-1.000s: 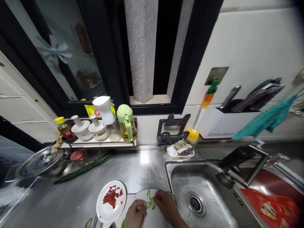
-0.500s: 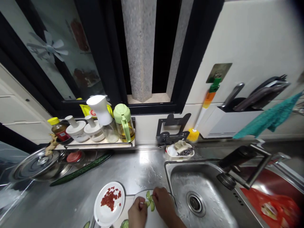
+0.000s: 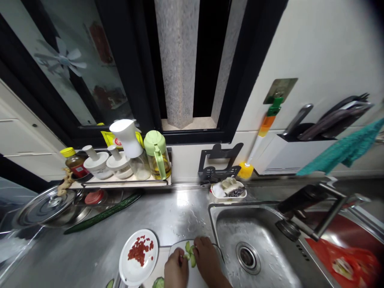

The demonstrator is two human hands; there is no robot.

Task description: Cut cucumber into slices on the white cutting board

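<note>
Both hands are over a white plate [image 3: 193, 276] at the bottom edge of the view. Pale green cucumber slices [image 3: 192, 261] stand out in a small cluster between them. My left hand [image 3: 176, 270] is closed, its thumb and fingertips pinching a cucumber slice at the cluster's left side. Something small and reddish shows at those fingertips, too small to name. My right hand [image 3: 207, 258] has its fingers curled down onto the cluster's right side, pinching a slice there. To the left, a white dish [image 3: 124, 266] holds small red pieces [image 3: 139, 254].
A steel sink [image 3: 264, 256] with a black faucet [image 3: 300, 202] lies right. A whole cucumber [image 3: 99, 216] lies at the back left, below a rack with an oil jug [image 3: 157, 160] and jars. More cut cucumber [image 3: 158, 283] sits beside my left hand.
My left hand has turned slightly and come a little closer to the slices. My right hand stays nearly in place, its fingers still at the cluster. The view has shifted slightly.
</note>
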